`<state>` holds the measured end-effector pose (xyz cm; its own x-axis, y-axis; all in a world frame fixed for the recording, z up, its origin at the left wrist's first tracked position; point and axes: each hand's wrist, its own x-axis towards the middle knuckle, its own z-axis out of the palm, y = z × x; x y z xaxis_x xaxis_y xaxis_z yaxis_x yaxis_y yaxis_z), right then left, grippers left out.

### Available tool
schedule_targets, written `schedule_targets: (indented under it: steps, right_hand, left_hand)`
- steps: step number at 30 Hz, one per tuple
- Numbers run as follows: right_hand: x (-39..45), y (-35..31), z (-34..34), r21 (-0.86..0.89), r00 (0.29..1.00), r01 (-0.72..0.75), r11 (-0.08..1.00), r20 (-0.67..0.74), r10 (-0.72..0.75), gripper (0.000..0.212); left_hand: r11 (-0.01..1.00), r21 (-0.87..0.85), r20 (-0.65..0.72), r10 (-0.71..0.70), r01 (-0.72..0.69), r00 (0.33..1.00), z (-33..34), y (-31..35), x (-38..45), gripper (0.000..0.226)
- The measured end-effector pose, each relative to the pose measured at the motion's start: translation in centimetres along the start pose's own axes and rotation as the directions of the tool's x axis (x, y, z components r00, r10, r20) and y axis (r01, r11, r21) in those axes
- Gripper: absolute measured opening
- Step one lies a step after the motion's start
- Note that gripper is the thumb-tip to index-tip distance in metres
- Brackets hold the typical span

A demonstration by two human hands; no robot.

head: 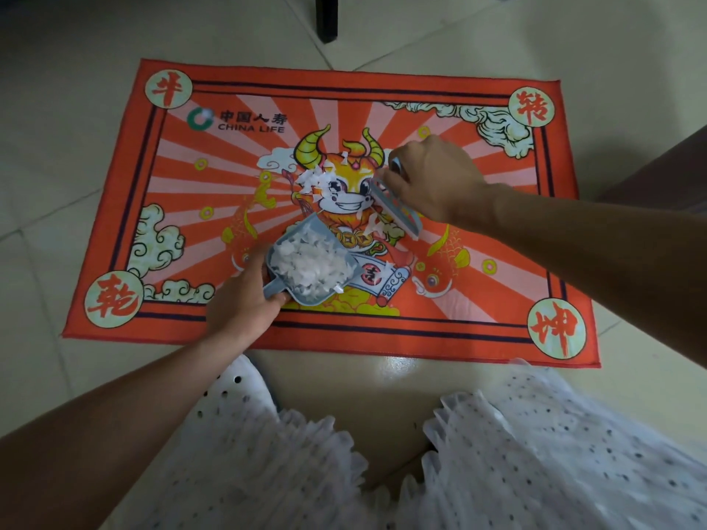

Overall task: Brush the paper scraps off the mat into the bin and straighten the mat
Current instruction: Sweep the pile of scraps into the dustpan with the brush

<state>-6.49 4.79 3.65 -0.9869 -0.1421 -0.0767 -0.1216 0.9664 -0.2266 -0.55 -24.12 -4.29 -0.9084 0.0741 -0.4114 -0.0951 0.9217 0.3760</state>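
An orange-red mat (478, 285) with a cartoon ox lies on the tiled floor, slightly skewed. My left hand (245, 300) grips the handle of a small grey-blue dustpan (306, 231), which is full of white paper scraps (311, 263) and rests on the mat's middle. My right hand (432, 177) grips a small grey-blue brush (398, 210), bristles down on the mat just right of the dustpan. More loose scraps (315, 181) lie above the dustpan on the ox's face, and a few small scraps (377, 225) lie by the brush.
A dark furniture leg (326, 17) stands on the floor beyond the mat's far edge. A brown piece of furniture (673, 174) sits at the right edge. My white dotted clothing (535, 453) fills the bottom. No bin is in view.
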Motion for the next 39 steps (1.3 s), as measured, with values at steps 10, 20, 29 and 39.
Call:
schedule_targets:
  steps: [10,20,29,39]
  right_hand:
    - [-3.5,0.1,-0.4,0.031,0.998,0.038,0.999,0.058,-0.04,0.032]
    - [-5.3,-1.2,1.4,0.173,0.997,0.056,0.983,0.041,-0.064,0.031]
    - [-3.6,-2.2,1.9,0.245,0.995,0.065,0.967,0.052,-0.08,0.032]
    - [-0.4,-4.2,0.8,0.182,0.972,0.176,0.967,0.121,-0.199,0.039]
  left_hand:
    - [0.984,0.16,0.003,0.074,-0.074,0.997,-0.8,2.7,-1.9,0.078]
    - [0.979,0.193,-0.007,0.061,-0.059,0.998,0.4,3.9,-2.3,0.074]
    - [0.999,0.02,-0.034,-0.025,0.026,0.999,2.0,3.7,-2.5,0.084]
    - [0.99,-0.105,-0.03,-0.094,0.09,0.995,2.2,3.5,-1.9,0.082]
